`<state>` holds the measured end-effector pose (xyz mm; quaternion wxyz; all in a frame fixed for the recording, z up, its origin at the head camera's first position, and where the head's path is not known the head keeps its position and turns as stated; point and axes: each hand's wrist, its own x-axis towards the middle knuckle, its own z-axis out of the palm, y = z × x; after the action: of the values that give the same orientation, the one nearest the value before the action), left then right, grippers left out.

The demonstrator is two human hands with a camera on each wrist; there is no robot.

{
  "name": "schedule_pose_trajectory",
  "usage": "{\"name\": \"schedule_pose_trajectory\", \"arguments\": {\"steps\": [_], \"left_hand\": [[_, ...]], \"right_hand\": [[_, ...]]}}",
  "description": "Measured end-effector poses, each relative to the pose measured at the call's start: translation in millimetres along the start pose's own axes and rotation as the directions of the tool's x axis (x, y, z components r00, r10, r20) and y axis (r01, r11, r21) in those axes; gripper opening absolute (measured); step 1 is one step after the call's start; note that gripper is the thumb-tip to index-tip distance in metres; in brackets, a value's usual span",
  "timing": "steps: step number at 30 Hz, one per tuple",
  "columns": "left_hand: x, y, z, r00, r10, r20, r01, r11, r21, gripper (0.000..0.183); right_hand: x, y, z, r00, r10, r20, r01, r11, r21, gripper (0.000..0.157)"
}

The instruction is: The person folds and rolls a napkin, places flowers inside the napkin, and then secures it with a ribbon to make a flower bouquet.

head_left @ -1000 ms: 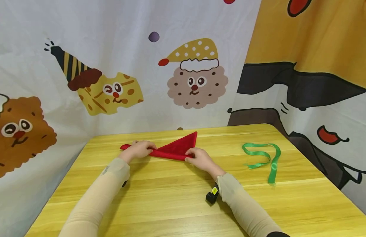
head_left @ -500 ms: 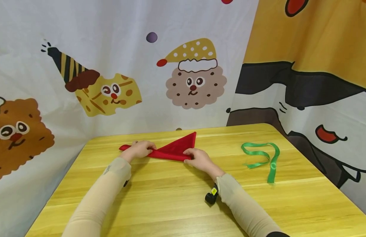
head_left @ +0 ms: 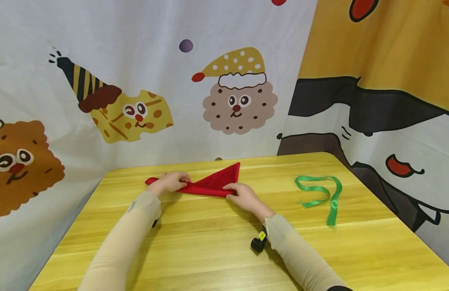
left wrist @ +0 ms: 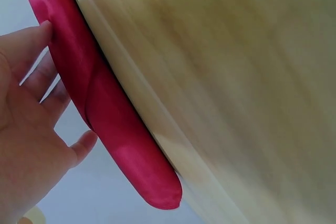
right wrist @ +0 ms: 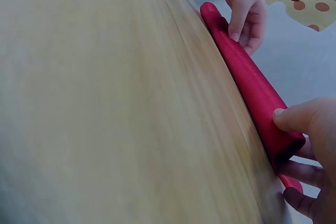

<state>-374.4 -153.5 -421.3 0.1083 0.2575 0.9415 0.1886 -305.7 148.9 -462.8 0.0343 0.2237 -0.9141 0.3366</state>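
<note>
A red satiny cloth (head_left: 218, 184) lies near the back of the table, its near edge rolled into a tube and a flat triangular flap pointing away. My left hand (head_left: 171, 182) holds the roll toward its left end; in the left wrist view, thumb and fingers of that hand (left wrist: 31, 108) touch the red roll (left wrist: 113, 114), which has a rounded end. At the right end, my right hand (head_left: 244, 197) pinches the roll. Its thumb lies on top in the right wrist view, with fingers of the right hand (right wrist: 310, 153) around the roll's hollow end (right wrist: 286, 148).
A green ribbon (head_left: 335, 202) lies in loose curves on the right of the wooden table (head_left: 195, 250). Behind the table hangs a curtain (head_left: 155, 52) printed with cartoon figures. A black wrist camera (head_left: 258, 242) sits under the right wrist.
The head view has shifted slightly. Both hands keep their hold on the red cloth, with little visible movement, and the green ribbon stays put.
</note>
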Motion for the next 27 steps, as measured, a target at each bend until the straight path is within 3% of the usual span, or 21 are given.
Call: {"name": "schedule_pose_trajectory", "arguments": {"steps": [6, 11, 17, 21, 27], "left_hand": [[-6.7, -7.2, 1.3, 0.999, 0.033, 0.006, -0.033, 0.998, -0.056, 0.028], [-13.4, -10.5, 0.6, 0.999, 0.045, 0.025, -0.044, 0.999, -0.032, 0.034], [-14.9, -11.7, 0.3, 0.997, 0.069, 0.044, -0.066, 0.996, -0.053, 0.027], [-15.4, -11.1, -0.4, 0.995, 0.083, 0.051, -0.077, 0.992, -0.104, 0.02], [-16.0, -5.7, -2.1, 0.998, 0.057, 0.034, -0.055, 0.997, -0.059, 0.025]], "right_hand": [[-1, 2, 3.3, 0.999, 0.014, -0.04, -0.013, 1.0, 0.025, 0.027], [1, 3, 3.7, 0.998, 0.038, -0.053, -0.035, 0.998, 0.046, 0.026], [1, 3, 2.0, 0.995, 0.086, -0.05, -0.082, 0.994, 0.078, 0.033], [1, 3, 1.9, 0.994, 0.092, -0.063, -0.087, 0.993, 0.08, 0.027], [1, 2, 1.0, 0.995, 0.071, -0.065, -0.067, 0.996, 0.055, 0.017]]}}
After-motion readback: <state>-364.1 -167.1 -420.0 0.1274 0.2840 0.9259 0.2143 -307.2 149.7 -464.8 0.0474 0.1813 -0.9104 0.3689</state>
